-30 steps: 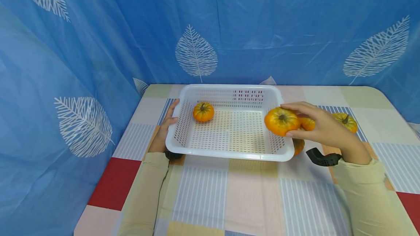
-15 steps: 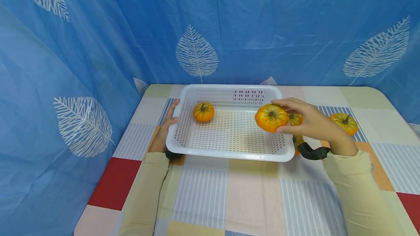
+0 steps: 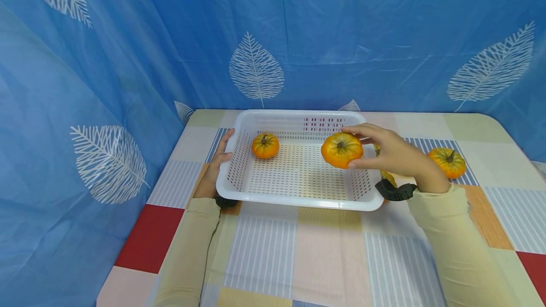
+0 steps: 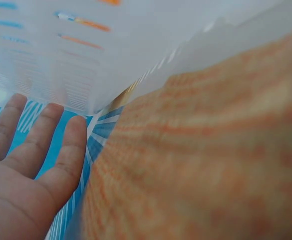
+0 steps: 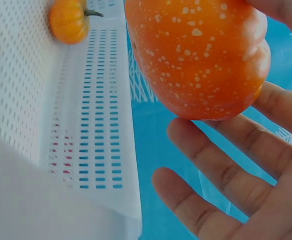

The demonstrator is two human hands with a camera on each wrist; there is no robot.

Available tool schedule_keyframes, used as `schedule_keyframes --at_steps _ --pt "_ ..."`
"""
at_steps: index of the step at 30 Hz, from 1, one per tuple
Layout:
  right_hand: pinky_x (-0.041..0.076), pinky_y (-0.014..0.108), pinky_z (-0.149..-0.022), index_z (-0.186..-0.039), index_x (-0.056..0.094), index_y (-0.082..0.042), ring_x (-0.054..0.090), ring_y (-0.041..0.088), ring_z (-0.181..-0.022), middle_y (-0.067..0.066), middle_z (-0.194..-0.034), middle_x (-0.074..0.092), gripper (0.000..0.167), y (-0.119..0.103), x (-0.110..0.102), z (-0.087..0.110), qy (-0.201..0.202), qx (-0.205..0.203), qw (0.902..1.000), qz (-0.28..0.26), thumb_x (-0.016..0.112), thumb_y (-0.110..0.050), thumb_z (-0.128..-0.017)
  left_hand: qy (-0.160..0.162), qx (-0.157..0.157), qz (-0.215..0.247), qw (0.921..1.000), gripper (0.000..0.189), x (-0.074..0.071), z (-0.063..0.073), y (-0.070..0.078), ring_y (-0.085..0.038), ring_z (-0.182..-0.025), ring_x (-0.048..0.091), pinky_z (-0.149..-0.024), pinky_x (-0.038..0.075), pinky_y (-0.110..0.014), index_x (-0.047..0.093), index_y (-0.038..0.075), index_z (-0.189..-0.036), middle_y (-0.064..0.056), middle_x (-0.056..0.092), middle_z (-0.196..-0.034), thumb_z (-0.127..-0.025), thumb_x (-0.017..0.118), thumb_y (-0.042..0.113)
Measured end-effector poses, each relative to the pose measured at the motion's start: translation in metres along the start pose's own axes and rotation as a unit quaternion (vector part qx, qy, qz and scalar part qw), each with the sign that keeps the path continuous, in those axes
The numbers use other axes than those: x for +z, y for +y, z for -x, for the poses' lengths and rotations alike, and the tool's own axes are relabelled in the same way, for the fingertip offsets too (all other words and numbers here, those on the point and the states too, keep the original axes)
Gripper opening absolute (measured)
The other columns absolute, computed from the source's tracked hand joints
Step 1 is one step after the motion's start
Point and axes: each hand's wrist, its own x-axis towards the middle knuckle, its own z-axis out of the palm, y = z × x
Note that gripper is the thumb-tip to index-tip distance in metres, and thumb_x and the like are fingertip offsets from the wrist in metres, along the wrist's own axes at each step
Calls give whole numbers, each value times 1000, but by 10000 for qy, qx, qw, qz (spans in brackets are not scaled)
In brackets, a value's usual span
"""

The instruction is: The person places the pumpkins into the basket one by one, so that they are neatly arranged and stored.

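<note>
A white perforated plastic basket [image 3: 298, 203] stands on the table with one small orange pumpkin [image 3: 265, 146] inside at its left. My left hand [image 3: 213, 167] rests against the basket's left side. In the left wrist view its fingers [image 4: 68, 157] are fairly straight, with their tips at the slotted wall. My right hand [image 3: 386, 150] holds a larger orange pumpkin [image 3: 341, 150] above the basket's right half, thumb on the near side and fingers on the far side. Pale spots on the held pumpkin [image 5: 200, 55] show in the right wrist view, where two lower fingers spread away from it.
Another yellow-orange pumpkin [image 3: 448, 162] lies on the patchwork tablecloth [image 3: 328, 259] to the right. More yellow-orange pieces [image 3: 389, 179] show beside the basket, mostly hidden by the right hand and wrist. A blue curtain [image 3: 315, 51] hangs behind the table and along its left.
My right hand has carried the larger pumpkin leftward, from the basket's right rim to over its inside. The left hand, basket and small pumpkin inside have stayed in place.
</note>
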Motion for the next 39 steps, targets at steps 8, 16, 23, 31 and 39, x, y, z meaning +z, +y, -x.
schedule_keyframes --at_steps 8,16,23,31,39 --pt "49 63 -106 -152 57 2 62 37 -126 19 -148 62 75 -1 5 -13 -186 -17 9998 -10 91 -10 -86 15 -36 47 10000 72 2 1 2 -30 -144 29 -115 32 -49 34 38 -162 -13 6 -179 -95 35 11" --pt "49 62 -108 -151 57 2 61 37 -128 19 -149 60 72 -4 8 -26 -400 2 9992 -71 90 -10 -88 -21 -23 77 10000 71 1 0 2 -31 -141 32 -109 42 -41 32 36 -162 -14 8 -178 -95 34 11" --pt "50 58 -107 -151 58 -1 61 33 -125 17 -148 61 72 -2 11 -40 -589 106 9982 -96 90 -13 -88 108 -114 -77 9998 73 3 0 2 -34 -140 33 -110 38 -50 31 35 -164 -12 13 -177 -95 35 13" --pt "54 59 -103 -151 58 2 62 36 -122 21 -148 60 71 2 17 -60 -767 82 9969 -176 89 -8 -88 125 -141 26 9998 74 4 0 3 -34 -141 32 -113 36 -51 29 32 -165 -13 12 -178 -94 34 11" --pt "54 59 -103 -151 55 5 61 41 -126 25 -150 58 70 5 23 -74 -821 184 9961 -249 87 -7 -90 122 -148 43 9998 73 4 0 3 -32 -141 31 -113 35 -46 27 31 -167 -11 10 -179 -96 35 12"
